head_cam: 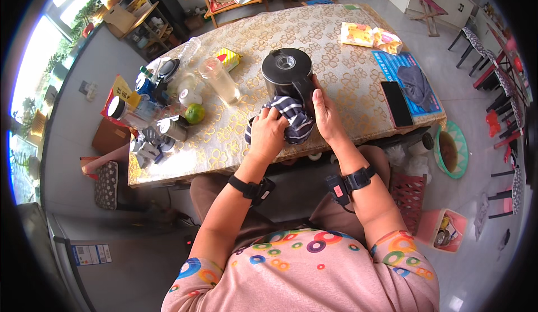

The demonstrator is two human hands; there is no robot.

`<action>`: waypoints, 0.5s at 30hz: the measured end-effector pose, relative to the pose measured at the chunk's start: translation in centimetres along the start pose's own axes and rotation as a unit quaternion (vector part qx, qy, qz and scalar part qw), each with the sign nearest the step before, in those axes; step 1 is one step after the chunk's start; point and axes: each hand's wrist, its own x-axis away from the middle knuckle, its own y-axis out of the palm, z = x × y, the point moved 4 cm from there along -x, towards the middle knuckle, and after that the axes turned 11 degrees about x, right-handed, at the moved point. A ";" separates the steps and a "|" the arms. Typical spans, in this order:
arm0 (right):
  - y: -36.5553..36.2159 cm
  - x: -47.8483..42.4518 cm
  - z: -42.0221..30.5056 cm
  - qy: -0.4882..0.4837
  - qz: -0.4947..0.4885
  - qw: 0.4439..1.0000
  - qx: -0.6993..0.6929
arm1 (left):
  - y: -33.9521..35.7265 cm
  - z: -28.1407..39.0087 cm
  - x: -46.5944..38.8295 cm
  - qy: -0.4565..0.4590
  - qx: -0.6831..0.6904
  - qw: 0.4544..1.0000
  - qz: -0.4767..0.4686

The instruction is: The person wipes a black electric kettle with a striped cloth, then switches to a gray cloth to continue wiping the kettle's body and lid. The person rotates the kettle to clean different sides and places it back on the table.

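Note:
A jug with a black lid (290, 66) and a black handle stands upright before me at the near side of the table. My right hand (325, 112) grips it at the handle side, with the thumb up and the other fingers mostly hidden behind. Bunched in my left hand (269, 133) is a dark striped cloth (297, 120), pressed against the lower front of the jug. The cloth hides the jug's lower part.
A patterned tablecloth (227, 133) covers the table. To the left stand a clear plastic cup (220, 80), a green citrus fruit (195, 113) and several jars and cans. On the right lie a smartphone (396, 104), a grey cloth (415, 87) and tissue packs (356, 34).

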 end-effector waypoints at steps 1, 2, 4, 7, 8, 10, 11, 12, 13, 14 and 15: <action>0.0 0.0 0.0 0.001 0.001 1.000 0.005 | -0.3 -0.1 0.0 -0.003 0.013 0.999 -0.029; -0.1 0.0 0.1 0.001 0.001 1.000 0.001 | -0.6 -0.1 0.0 -0.005 0.026 0.998 -0.059; -0.2 0.0 0.1 0.000 0.002 1.000 -0.009 | -1.5 -0.1 -0.2 -0.022 0.066 0.996 -0.053; -0.1 0.2 -0.7 0.028 -0.007 0.999 0.044 | -5.5 1.7 -1.5 -0.008 0.205 0.959 0.194; -0.1 0.2 -0.4 0.022 -0.002 0.999 0.032 | -6.2 1.9 -2.2 0.004 0.174 0.965 0.195; 0.1 0.5 0.5 0.006 0.000 1.000 -0.004 | -8.3 3.5 -4.1 0.020 0.122 0.973 0.197; 0.0 0.5 1.0 -0.002 0.002 1.000 -0.021 | -9.0 4.4 -5.2 0.007 0.079 0.983 0.165; 0.1 0.5 1.4 -0.001 -0.005 1.000 -0.029 | -9.5 5.1 -6.4 0.040 0.029 0.988 0.146; 0.1 0.6 1.9 0.000 -0.012 0.999 -0.037 | -9.4 5.5 -7.5 0.044 -0.007 0.995 0.094; 0.2 0.6 2.4 0.001 -0.020 0.999 -0.046 | -8.9 5.5 -8.2 0.047 -0.017 0.997 0.062; 0.2 0.6 2.8 0.003 -0.025 0.998 -0.052 | -8.4 5.6 -8.7 0.052 -0.025 0.998 0.028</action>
